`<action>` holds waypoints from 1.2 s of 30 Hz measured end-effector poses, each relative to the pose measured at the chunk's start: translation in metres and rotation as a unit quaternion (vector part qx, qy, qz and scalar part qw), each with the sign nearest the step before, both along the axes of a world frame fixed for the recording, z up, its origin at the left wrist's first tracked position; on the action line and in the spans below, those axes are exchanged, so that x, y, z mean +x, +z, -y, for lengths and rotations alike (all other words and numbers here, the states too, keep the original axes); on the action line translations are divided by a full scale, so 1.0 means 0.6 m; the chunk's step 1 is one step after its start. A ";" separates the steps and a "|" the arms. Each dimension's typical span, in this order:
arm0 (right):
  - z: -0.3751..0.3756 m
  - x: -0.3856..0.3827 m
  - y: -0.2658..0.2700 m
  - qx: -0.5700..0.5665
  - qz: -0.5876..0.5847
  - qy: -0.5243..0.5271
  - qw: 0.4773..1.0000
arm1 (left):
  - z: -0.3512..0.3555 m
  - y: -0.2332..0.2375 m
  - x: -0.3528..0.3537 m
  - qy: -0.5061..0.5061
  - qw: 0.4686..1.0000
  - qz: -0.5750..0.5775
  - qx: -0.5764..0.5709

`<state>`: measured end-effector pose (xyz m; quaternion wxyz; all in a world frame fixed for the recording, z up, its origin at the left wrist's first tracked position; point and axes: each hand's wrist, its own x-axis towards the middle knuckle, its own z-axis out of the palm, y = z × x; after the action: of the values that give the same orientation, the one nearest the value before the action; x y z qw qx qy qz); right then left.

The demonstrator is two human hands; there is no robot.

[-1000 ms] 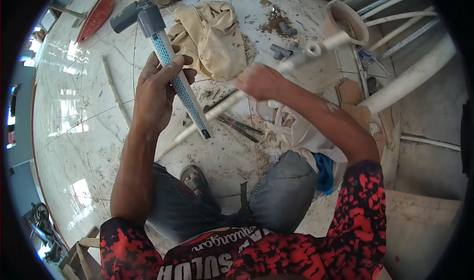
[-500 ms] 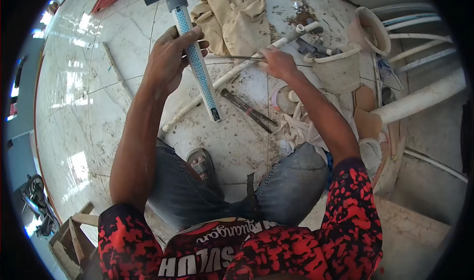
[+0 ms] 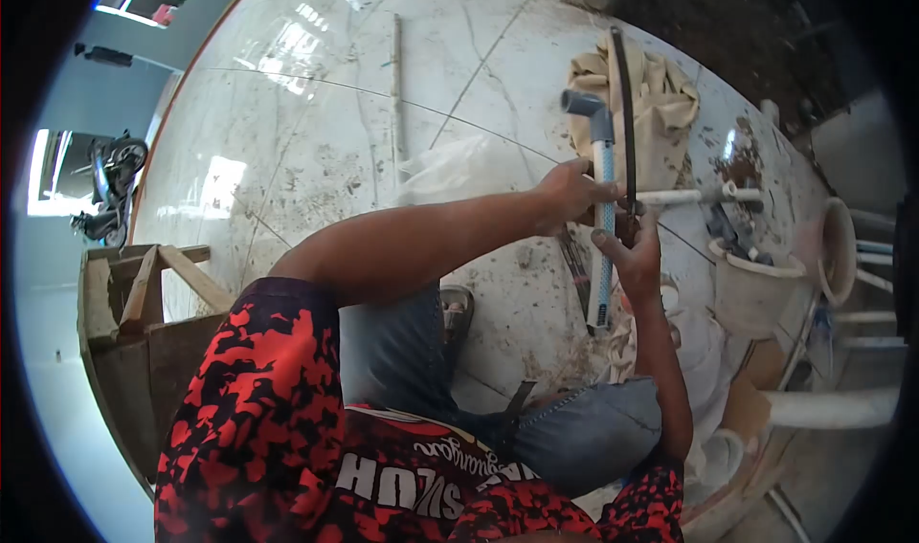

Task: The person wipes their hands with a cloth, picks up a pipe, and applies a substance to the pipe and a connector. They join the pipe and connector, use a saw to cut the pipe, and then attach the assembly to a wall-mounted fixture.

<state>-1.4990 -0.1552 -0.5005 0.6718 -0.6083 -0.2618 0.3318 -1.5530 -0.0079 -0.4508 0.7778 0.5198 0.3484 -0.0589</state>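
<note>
Pipe (image 3: 600, 289) pointed away from the body, tee end far; left hand (image 3: 567, 194) gripped its middle, right hand (image 3: 634, 256) just beside, fingers pinching a dark blade (image 3: 627, 112).

our left arm (image 3: 412, 246) stretched out ahead, our left hand (image 3: 571, 195) curled tight in a grip, our right forearm (image 3: 662, 371) rising from below, our right hand (image 3: 634, 256) clenched just beneath the left

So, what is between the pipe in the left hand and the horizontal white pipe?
Head view: a thin dark strip, in the right hand, rises between the held pipe and the white pipe.
</note>
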 end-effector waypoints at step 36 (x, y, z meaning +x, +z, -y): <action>0.344 0.099 -0.119 -0.485 0.286 -0.130 0.816 | -0.359 -0.404 -0.414 0.142 0.845 -0.299 0.421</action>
<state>-1.4397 -0.3617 -0.5722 0.2219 -0.9512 -0.1654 0.1364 -1.8013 0.2075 -0.6931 0.3425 0.6993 0.6253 0.0524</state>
